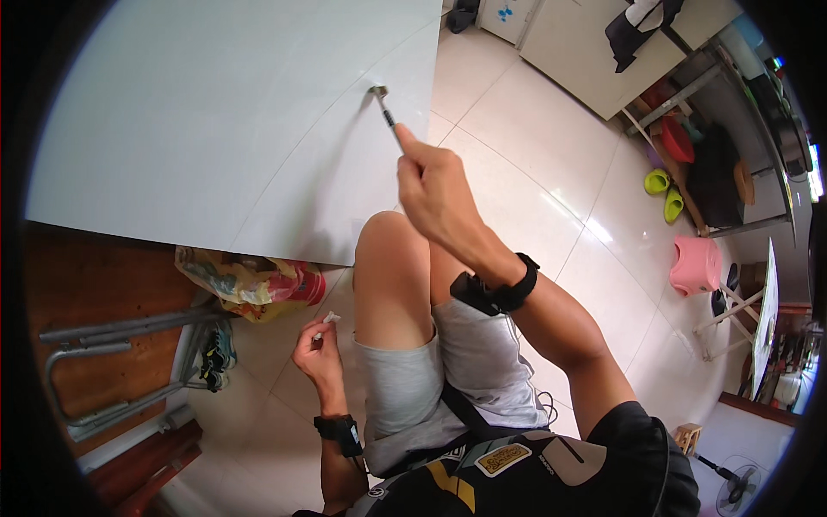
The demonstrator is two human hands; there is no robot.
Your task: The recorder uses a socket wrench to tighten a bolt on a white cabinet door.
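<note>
My right hand (437, 187) grips a slim hand tool (387, 113) with a dark-banded shaft and a small metallic head set crosswise at its tip. It looks like a small hammer, but I cannot tell its exact kind. The head is at the large pale white panel (215, 112), near its right edge; whether it touches the surface is hard to tell. Lower left, beside my bare knee, my left hand (320, 358) is closed on a crumpled piece of white tissue (330, 320).
Under the panel's near edge sits a colourful plastic bag (250, 284). Further left are a grey metal tube frame (129, 332) and shoes (219, 353). To the right, a pink stool (694, 264) and yellow-green clogs (663, 194) stand on the tiled floor (551, 155), with a fan (738, 489) lower down.
</note>
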